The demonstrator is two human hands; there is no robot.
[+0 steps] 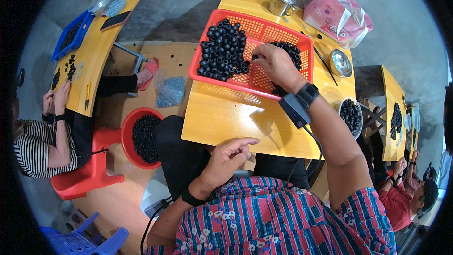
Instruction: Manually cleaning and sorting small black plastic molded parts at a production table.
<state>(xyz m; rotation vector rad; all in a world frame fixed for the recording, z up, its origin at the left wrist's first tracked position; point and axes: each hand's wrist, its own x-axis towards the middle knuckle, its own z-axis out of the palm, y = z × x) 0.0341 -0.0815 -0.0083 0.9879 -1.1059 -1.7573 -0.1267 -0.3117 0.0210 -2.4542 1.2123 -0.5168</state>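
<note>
Over the red perforated plastic basket (194, 66), my right hand (276, 65) is closed in a pinch, with a small black hollow round part (255, 57) at its fingertips. A large heap of similar black parts (222, 49) fills the basket's left side. Another pile of black parts (291, 53) lies on the right, partly hidden behind my hand. Near the table's front edge, above my lap, my left hand (229, 161) has one finger stretched out and the others loosely bent. Nothing shows in it.
The basket rests on a yellow table (226, 123). A metal lidded mug (281, 3), pink bag (337, 14), steel bowl (340, 63) and white bowl of black parts (350, 115) surround it. A red tub (141, 137) stands left on the floor. Other people work at side tables.
</note>
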